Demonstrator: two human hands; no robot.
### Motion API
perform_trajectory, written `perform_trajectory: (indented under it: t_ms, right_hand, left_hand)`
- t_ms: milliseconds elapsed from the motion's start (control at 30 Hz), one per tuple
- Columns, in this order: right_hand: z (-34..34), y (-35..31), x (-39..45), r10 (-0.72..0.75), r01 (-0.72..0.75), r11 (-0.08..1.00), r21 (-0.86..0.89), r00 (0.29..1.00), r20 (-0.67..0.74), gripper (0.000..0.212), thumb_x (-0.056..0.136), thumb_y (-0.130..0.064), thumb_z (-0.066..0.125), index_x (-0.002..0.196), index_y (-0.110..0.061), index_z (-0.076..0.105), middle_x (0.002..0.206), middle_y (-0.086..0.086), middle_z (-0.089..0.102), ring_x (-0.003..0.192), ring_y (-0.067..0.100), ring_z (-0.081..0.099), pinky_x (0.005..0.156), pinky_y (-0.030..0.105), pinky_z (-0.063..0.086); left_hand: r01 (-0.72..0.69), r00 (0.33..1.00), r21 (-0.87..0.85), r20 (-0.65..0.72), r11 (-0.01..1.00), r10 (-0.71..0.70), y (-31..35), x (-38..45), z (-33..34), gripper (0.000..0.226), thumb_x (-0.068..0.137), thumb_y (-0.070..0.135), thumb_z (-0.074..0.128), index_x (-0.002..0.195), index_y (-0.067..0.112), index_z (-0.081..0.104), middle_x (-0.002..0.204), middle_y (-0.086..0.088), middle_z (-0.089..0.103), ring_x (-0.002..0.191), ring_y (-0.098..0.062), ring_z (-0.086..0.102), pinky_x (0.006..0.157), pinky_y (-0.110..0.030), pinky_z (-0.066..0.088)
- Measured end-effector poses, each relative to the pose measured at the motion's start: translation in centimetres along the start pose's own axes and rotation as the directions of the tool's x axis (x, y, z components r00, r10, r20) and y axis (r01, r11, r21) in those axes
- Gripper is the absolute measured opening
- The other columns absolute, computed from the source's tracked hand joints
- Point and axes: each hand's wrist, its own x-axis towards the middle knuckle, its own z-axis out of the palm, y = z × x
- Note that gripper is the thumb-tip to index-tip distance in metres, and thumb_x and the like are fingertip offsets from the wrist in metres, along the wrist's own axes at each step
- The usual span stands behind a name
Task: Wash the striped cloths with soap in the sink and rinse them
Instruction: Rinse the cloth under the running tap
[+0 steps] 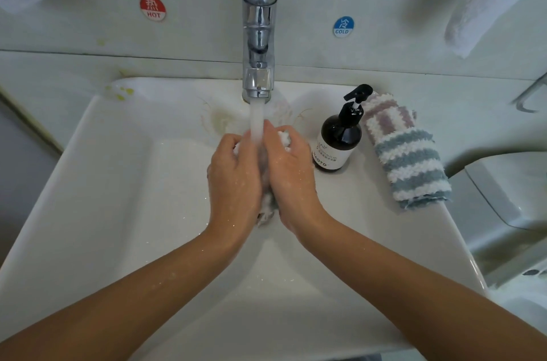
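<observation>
The left hand [233, 180] and right hand [291, 174] are squeezing a wet cloth [268, 204], fingers curled round it, under the running tap [258, 35], probably flushing it, while another striped cloth [405, 153] is waiting beside the soap bottle [339, 141].

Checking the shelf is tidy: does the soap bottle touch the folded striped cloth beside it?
Touching. The head view shows the soap bottle's pump head overlapping the folded striped cloth's upper end, no gap visible there.

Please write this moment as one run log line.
hands: left hand and right hand squeeze cloth | tap: running | second cloth: on rim
</observation>
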Motion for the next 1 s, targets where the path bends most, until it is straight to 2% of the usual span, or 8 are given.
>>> perform_trajectory:
  t_ms: [133,267,400,533,633,800,900,1000]
  right_hand:
    - [0.5,0.2,-0.2,0.027,-0.026,0.999,-0.029,0.998,0.055,0.048,0.092,-0.043,0.058,0.082,0.003,0.054,0.070,0.008,0.057,0.065,0.017,0.056,0.061,0.038,0.048]
    - [0.5,-0.2,0.1,0.098,-0.096,0.994,-0.045,0.994,0.051,0.039,0.092,-0.041,0.059,0.068,-0.010,0.059,0.060,-0.001,0.056,0.061,0.012,0.059,0.058,0.033,0.048]
    - [0.5,-0.3,0.2,0.123,-0.120,0.991,-0.060,0.991,0.052,0.037,0.090,-0.042,0.059,0.084,-0.006,0.066,0.081,0.018,0.068,0.077,0.028,0.070,0.071,0.047,0.058]
    - [0.2,-0.2,-0.3,0.142,-0.132,0.988,-0.079,0.981,0.129,0.030,0.088,-0.048,0.060,0.100,-0.021,0.065,0.090,0.002,0.074,0.086,0.022,0.072,0.079,0.050,0.059]
    - [0.2,-0.3,-0.5,0.099,-0.087,0.992,-0.093,0.986,0.132,0.028,0.088,-0.044,0.060,0.096,-0.017,0.066,0.090,0.004,0.073,0.089,0.022,0.070,0.085,0.048,0.057]
    - [-0.1,-0.5,-0.5,0.014,-0.008,0.997,-0.071,0.997,0.081,0.015,0.093,-0.032,0.057,0.094,-0.018,0.062,0.073,-0.002,0.065,0.064,0.012,0.064,0.054,0.030,0.054]
    - [-0.3,-0.6,-0.1,-0.007,0.007,1.000,-0.015,1.000,-0.031,0.010,0.096,-0.033,0.055,0.089,-0.027,0.058,0.084,-0.004,0.065,0.083,0.016,0.066,0.075,0.037,0.056]
    - [-0.5,-0.7,0.2,0.009,0.001,0.996,0.084,0.993,-0.116,0.009,0.097,-0.031,0.054,0.090,-0.028,0.056,0.093,-0.003,0.066,0.089,0.017,0.067,0.085,0.040,0.056]
  left_hand:
    - [0.010,0.999,-0.027,-0.035,1.000,-0.011,0.4,0.1,0.0,0.042,0.098,0.032,0.052,0.064,0.008,0.051,0.058,0.000,0.052,0.054,-0.010,0.050,0.050,-0.028,0.042]
    - [0.070,0.997,-0.055,-0.022,0.996,-0.071,0.7,0.1,0.0,0.045,0.095,0.032,0.058,0.053,0.015,0.053,0.050,0.005,0.051,0.048,-0.005,0.049,0.046,-0.021,0.041]
    - [0.128,0.992,-0.004,0.020,0.992,-0.128,0.5,1.0,-0.1,0.040,0.098,0.036,0.052,0.068,0.014,0.068,0.064,0.003,0.069,0.060,-0.012,0.067,0.060,-0.030,0.054]
    - [0.047,0.998,0.031,-0.045,0.998,-0.045,0.8,1.5,-0.5,0.037,0.099,0.039,0.048,0.072,0.017,0.061,0.066,0.004,0.065,0.059,-0.006,0.061,0.057,-0.021,0.048]
    - [0.036,0.994,0.002,-0.106,0.999,-0.036,1.1,2.2,-0.9,0.023,0.094,0.044,0.056,0.087,0.022,0.054,0.082,0.006,0.064,0.066,-0.002,0.062,0.055,-0.012,0.047]
    - [0.057,0.996,-0.058,-0.069,0.997,-0.061,1.2,2.1,-0.9,0.025,0.092,0.044,0.060,0.098,0.023,0.048,0.091,0.006,0.060,0.073,-0.002,0.060,0.063,-0.017,0.048]
    - [0.046,0.999,-0.084,-0.018,0.995,-0.048,1.4,1.0,-0.6,0.019,0.093,0.040,0.060,0.101,0.031,0.045,0.090,0.016,0.057,0.067,0.013,0.059,0.059,-0.010,0.048]
    - [0.088,0.995,-0.102,0.049,0.991,-0.083,1.0,-0.3,-0.1,0.020,0.093,0.047,0.057,0.107,0.042,0.042,0.096,0.017,0.062,0.077,0.005,0.066,0.066,-0.021,0.055]
